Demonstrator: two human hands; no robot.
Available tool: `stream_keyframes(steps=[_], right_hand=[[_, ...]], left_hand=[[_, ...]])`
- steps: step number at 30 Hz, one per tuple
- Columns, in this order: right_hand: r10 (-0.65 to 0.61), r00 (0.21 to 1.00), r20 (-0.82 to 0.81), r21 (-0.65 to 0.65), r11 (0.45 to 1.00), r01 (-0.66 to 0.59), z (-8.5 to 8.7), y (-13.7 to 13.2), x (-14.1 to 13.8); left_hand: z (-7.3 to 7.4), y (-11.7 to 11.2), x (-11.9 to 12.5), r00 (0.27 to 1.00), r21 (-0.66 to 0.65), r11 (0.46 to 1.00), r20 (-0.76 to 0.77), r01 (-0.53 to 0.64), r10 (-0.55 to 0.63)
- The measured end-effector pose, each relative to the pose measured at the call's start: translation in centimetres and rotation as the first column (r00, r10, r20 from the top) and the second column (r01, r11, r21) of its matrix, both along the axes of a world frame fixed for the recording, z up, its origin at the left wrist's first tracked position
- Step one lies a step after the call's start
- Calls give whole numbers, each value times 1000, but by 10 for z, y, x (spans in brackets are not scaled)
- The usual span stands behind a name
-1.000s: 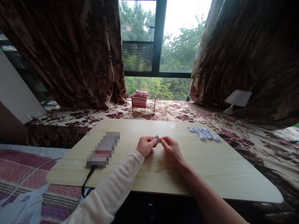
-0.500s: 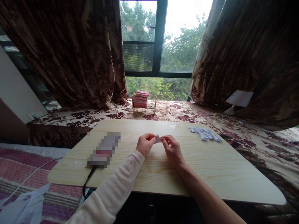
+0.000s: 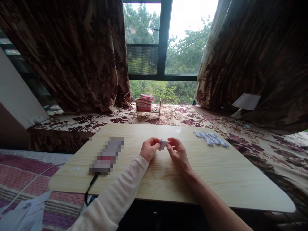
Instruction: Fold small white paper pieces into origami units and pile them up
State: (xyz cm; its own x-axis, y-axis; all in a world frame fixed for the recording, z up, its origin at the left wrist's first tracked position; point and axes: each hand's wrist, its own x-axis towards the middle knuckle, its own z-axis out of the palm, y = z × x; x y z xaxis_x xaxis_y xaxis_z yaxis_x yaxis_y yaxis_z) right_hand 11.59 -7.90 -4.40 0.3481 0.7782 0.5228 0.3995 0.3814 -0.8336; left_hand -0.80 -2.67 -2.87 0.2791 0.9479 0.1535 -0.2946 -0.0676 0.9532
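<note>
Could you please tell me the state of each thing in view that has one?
Left hand: pinching the paper
Right hand: pinching the paper
Paper: folded, between both hands
White pieces: folded, clustered
Cloths: folded, stacked
Curtains: parted
Lamp: standing, apparently unlit
Pixelated object: lying down, on or off unclear

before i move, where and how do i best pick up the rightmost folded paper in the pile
Probably pinch the rightmost folded paper by its middle, coming from above and the near right. It lies slim and slanted at the outer end of the pile, so that side is open, while the other pieces lie to its left. The right hand is the nearer one.
</note>
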Motion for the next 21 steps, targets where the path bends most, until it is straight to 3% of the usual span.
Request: stream_keyframes(steps=[12,21], right_hand=[[12,1000,21,16,1000,-12,-6,4,1],[53,999,-12,-10,999,-53,-5,3,0]], left_hand=[[4,-5,-1,977,129,987,-181,-93,116],[-1,-3,1,979,176,983,-186,-45,78]])
